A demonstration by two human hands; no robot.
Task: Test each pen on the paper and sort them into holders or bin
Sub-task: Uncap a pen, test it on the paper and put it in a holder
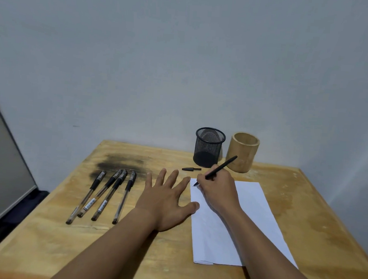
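My right hand [217, 190] grips a black pen [222, 166] in a writing hold, its tip touching the top left corner of the white paper [254, 210], where a faint mark shows. My left hand [166, 198] lies flat and spread on the table, thumb tip on the paper's left edge. The pen's black cap [191, 169] lies just beyond my fingers. Several capped pens [104, 196] lie side by side to the left. A black mesh holder [208, 147] and a wooden holder [242, 152] stand at the back.
The wooden table [303, 211] has a dark scorch-like stain [121, 162] behind the pens. A plain wall rises right behind the holders. A grey panel [2, 171] leans off the table's left side. No bin is in view.
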